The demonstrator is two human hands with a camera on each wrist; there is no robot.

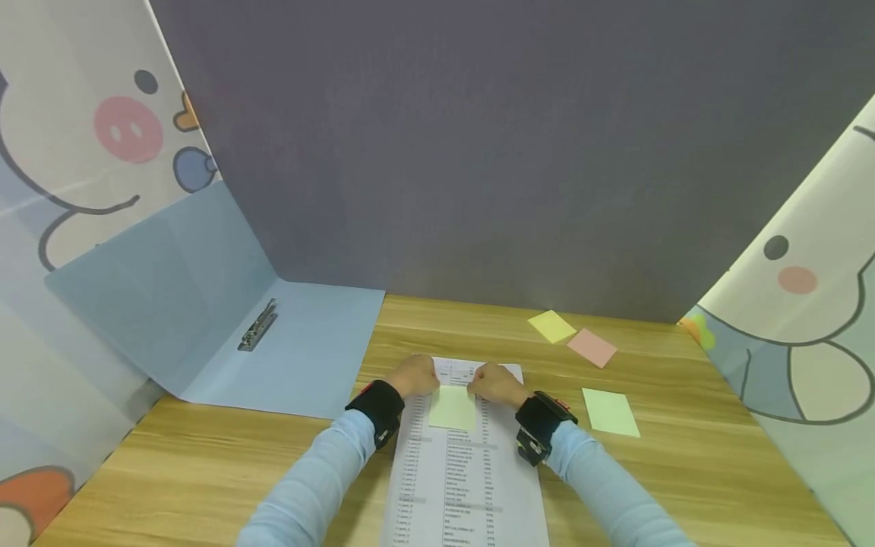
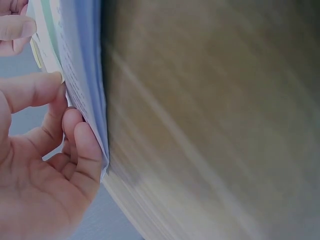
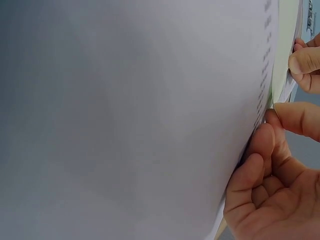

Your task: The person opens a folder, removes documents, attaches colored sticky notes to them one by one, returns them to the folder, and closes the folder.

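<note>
A printed sheet (image 1: 465, 479) lies on the wooden table (image 1: 683, 471) in front of me, and a pale green sticky note (image 1: 453, 410) sits near its top. My left hand (image 1: 418, 376) is at the note's upper left corner, fingers curled, thumb and fingertips meeting at the paper's edge (image 2: 82, 85). At the upper right corner my right hand (image 1: 494, 384) pinches the note's edge (image 3: 282, 50) between thumb and forefinger. The left wrist view shows the left hand (image 2: 60, 125) close up. The right hand (image 3: 272, 150) shows against the sheet (image 3: 150, 110) in the right wrist view.
An open light blue folder (image 1: 301, 357) with a metal clip (image 1: 257, 325) lies at the left, its cover leaning on the cartoon-printed screen. Three loose sticky notes lie at the right: yellow (image 1: 551, 326), pink (image 1: 592, 347), green (image 1: 611, 412). A grey wall closes the back.
</note>
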